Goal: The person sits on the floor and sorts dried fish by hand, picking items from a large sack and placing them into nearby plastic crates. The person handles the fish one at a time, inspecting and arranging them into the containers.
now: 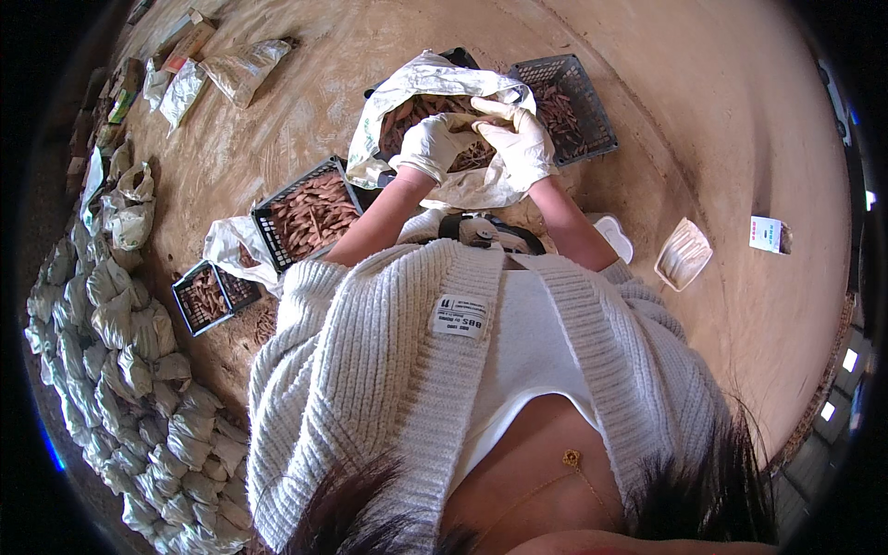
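Observation:
My left hand [431, 148] and my right hand [519, 142], both in pale thin gloves, meet over an opened white woven sack [388, 94]. Reddish-brown elongated roots or tubers [416, 111] fill the sack, with thin stringy pieces under my hands. Something small and brownish lies between the fingers of both hands, too small to name. The sack rests on a dark plastic crate, largely hidden. Touching it on the right is a black plastic crate [590, 90] with reddish roots inside. Left of my left forearm, another black crate [260, 225] is full of similar roots.
A small divided crate [184, 305] and a white bag [225, 239] stand at the left. Many filled pale bags [111, 305] are piled beyond them. Packaging bags [243, 69] lie at the upper left. A pale tray [683, 255] and a small box [764, 234] sit on the floor at right.

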`<action>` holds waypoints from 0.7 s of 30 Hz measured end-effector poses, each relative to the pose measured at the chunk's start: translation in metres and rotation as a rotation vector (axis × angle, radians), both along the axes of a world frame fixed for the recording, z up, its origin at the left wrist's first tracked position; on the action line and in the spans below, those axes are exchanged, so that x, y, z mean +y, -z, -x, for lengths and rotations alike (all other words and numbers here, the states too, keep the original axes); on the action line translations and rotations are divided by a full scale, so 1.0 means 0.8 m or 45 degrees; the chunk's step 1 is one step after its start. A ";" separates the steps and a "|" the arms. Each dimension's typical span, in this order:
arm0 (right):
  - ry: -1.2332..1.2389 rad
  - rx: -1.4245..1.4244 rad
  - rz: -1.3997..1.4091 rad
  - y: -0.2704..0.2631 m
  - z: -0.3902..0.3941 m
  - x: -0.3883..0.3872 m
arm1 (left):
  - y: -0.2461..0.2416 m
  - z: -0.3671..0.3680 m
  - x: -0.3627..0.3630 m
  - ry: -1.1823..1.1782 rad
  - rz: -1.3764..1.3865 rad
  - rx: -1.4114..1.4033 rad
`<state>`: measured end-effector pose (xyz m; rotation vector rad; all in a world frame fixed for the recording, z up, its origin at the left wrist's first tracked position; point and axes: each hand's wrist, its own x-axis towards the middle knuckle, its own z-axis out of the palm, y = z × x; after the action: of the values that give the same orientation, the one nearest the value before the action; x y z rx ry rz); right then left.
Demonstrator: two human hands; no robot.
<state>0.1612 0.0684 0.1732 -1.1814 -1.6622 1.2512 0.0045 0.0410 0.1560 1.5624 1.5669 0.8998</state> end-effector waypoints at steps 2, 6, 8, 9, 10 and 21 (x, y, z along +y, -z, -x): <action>-0.011 -0.055 -0.010 0.002 -0.003 0.001 | -0.005 0.001 -0.006 -0.046 0.009 -0.007; 0.107 -0.727 -0.261 0.007 -0.005 -0.004 | -0.017 -0.003 -0.015 -0.068 0.012 -0.071; 0.030 -0.959 -0.536 0.008 -0.002 -0.006 | -0.017 -0.005 -0.020 -0.081 -0.023 -0.082; -0.003 -1.100 -0.661 0.007 0.000 -0.006 | -0.015 -0.005 -0.023 -0.094 0.003 -0.092; 0.036 -1.017 -0.580 0.007 0.003 -0.006 | -0.013 -0.005 -0.026 -0.099 0.005 -0.113; 0.231 0.302 0.544 0.017 0.021 -0.012 | -0.016 -0.004 -0.043 -0.219 0.513 -0.731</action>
<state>0.1448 0.0591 0.1595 -1.3366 -1.1199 1.6065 0.0076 0.0065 0.1690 0.8025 1.3592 0.9467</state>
